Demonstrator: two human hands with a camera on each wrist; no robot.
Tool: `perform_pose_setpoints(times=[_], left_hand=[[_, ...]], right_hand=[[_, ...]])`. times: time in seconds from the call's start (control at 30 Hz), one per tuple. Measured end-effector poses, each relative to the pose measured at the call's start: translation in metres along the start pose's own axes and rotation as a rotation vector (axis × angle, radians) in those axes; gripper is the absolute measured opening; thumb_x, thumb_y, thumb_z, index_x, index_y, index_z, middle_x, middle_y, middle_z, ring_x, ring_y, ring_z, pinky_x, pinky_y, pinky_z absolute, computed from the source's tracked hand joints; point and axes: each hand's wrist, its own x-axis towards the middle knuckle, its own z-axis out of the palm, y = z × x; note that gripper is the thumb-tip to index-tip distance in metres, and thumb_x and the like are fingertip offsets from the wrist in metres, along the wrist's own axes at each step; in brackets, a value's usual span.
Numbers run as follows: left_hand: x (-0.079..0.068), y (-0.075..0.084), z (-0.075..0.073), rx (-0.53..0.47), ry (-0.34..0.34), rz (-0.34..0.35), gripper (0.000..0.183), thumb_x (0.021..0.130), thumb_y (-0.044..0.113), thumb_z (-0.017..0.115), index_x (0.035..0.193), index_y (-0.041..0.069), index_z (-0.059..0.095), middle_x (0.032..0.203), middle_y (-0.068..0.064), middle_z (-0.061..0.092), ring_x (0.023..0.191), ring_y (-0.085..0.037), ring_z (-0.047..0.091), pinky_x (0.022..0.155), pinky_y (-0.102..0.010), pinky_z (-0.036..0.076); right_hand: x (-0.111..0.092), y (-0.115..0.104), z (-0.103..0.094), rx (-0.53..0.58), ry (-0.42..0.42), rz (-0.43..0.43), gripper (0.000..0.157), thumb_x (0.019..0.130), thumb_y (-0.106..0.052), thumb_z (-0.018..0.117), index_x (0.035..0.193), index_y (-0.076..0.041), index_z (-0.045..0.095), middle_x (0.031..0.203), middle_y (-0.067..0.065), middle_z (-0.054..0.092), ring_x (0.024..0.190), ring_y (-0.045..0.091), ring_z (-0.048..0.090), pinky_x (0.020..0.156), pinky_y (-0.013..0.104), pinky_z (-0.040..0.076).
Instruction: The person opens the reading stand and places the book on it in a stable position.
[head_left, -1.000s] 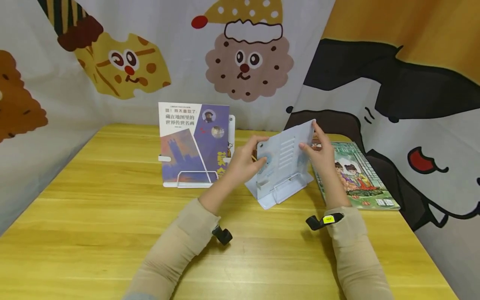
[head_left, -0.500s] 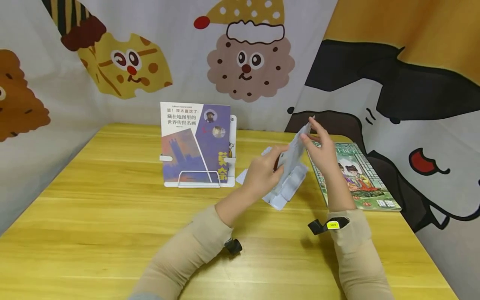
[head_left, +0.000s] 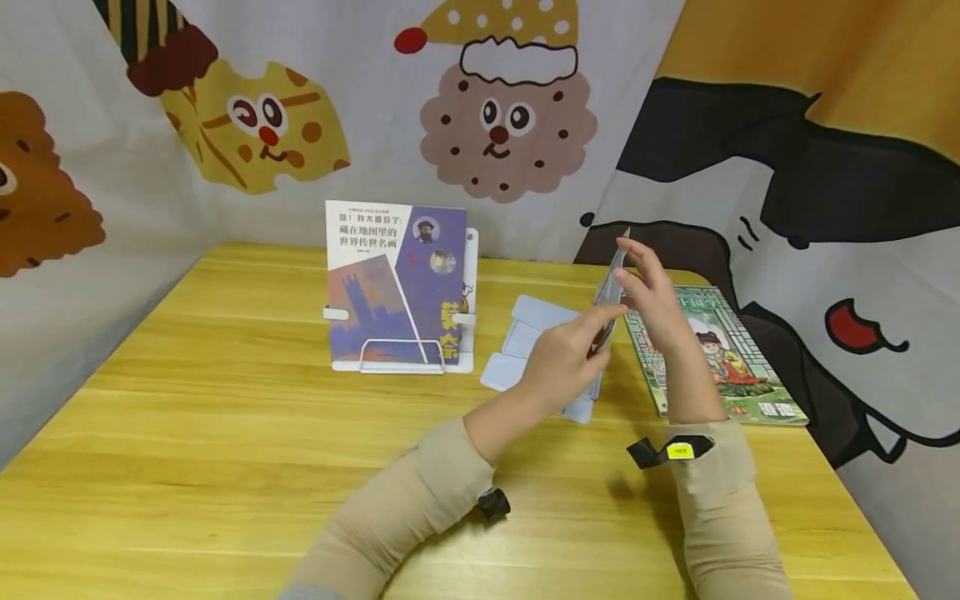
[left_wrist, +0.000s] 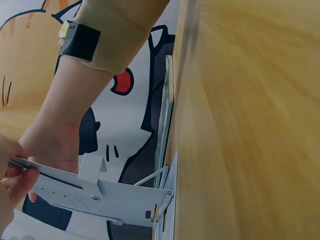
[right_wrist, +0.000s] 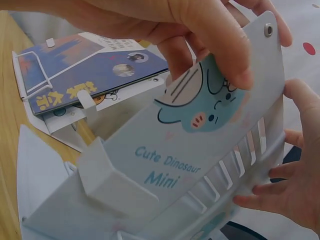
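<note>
A pale folding book stand (head_left: 510, 367) printed with a blue dinosaur stands on the table, its upright panel edge-on in the head view. My left hand (head_left: 562, 362) pinches this panel by its edge. In the right wrist view the left thumb (right_wrist: 240, 75) lies on the dinosaur print above the words "Cute Dinosaur Mini". My right hand (head_left: 656, 296) holds the panel at its upper end, fingertips (right_wrist: 245, 201) beside the row of slots. A clip (left_wrist: 91, 170) juts from the panel in the left wrist view. The base lies flat on the wood.
To the left, a purple and white book (head_left: 420, 292) stands on a white book stand (head_left: 345, 367). A green illustrated book (head_left: 720, 375) lies flat at the right, close to my right arm. A cartoon-printed curtain (head_left: 360, 108) hangs behind the table (head_left: 300, 467).
The book stand has turned, its panel going from facing me at an angle to edge-on. My left hand has moved right with it; the right hand stays near the upper corner.
</note>
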Motion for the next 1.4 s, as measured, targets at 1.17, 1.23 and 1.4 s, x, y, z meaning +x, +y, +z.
perform_pose_setpoints(times=[1.17, 1.23, 1.4], left_hand=[[-0.049, -0.11, -0.026, -0.168, -0.577, -0.503, 0.026, 0.084, -0.001, 0.071, 0.11, -0.003, 0.069, 0.093, -0.011, 0.069, 0.085, -0.02, 0.065, 0.075, -0.02, 0.051], [-0.052, -0.112, -0.025, -0.174, -0.574, -0.508, 0.026, 0.082, -0.005, 0.07, 0.108, -0.004, 0.069, 0.091, -0.011, 0.069, 0.084, -0.02, 0.064, 0.075, -0.021, 0.051], [-0.055, -0.115, -0.025, -0.15, -0.589, -0.467, 0.022, 0.083, -0.008, 0.067, 0.104, -0.002, 0.072, 0.089, -0.01, 0.067, 0.082, -0.019, 0.061, 0.073, -0.02, 0.05]], right_hand=[[0.023, 0.011, 0.0, 0.331, -0.112, -0.015, 0.052, 0.096, -0.012, 0.047, 0.148, -0.014, 0.039, 0.145, 0.019, 0.033, 0.126, 0.03, 0.035, 0.102, 0.034, 0.032], [0.023, 0.011, 0.0, 0.34, -0.119, -0.007, 0.052, 0.096, -0.012, 0.047, 0.148, -0.014, 0.039, 0.144, 0.019, 0.034, 0.124, 0.031, 0.036, 0.098, 0.034, 0.035], [0.023, 0.014, 0.0, 0.36, -0.104, 0.024, 0.054, 0.095, -0.017, 0.048, 0.148, -0.019, 0.038, 0.146, 0.016, 0.034, 0.127, 0.032, 0.034, 0.095, 0.041, 0.033]])
